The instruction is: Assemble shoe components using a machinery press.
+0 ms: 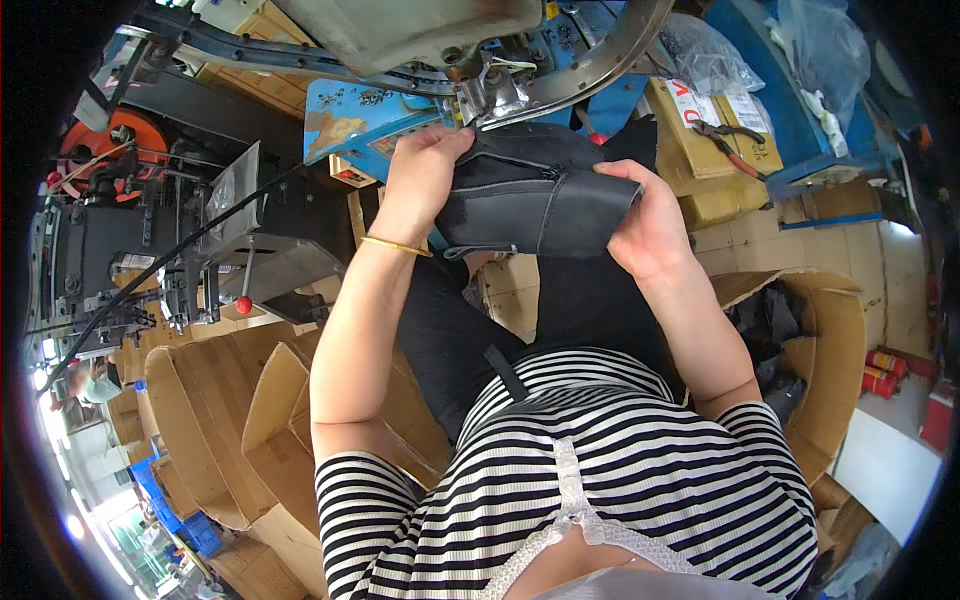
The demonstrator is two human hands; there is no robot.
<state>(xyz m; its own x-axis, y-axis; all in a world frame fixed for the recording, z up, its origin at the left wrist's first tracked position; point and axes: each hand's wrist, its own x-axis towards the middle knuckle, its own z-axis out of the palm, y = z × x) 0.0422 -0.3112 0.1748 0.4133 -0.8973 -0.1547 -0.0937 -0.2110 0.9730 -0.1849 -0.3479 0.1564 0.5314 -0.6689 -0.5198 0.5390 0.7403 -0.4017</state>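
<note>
Broadly, a grey machine body filled the far side of the view, and an open carton with dark pieces inside stood to the person's right. Between the machine and the person's lap, a black fabric piece was held up, its long axis running crosswise, left to right, roughly square to the forearms. The left hand gripped its far left corner, thumb and forefinger pinched together there; the right hand clasped the opposite end, thumb on top and the other fingers partly hidden. So the fabric lay to the right of the left grip and to the left of the right one. The metal fittings under the machine sat just beyond the fabric's far left part, with the left hand clearly nearer; whether they touched it could not be told. Smallest of all, a dark zip slider lay between the two hands.
</note>
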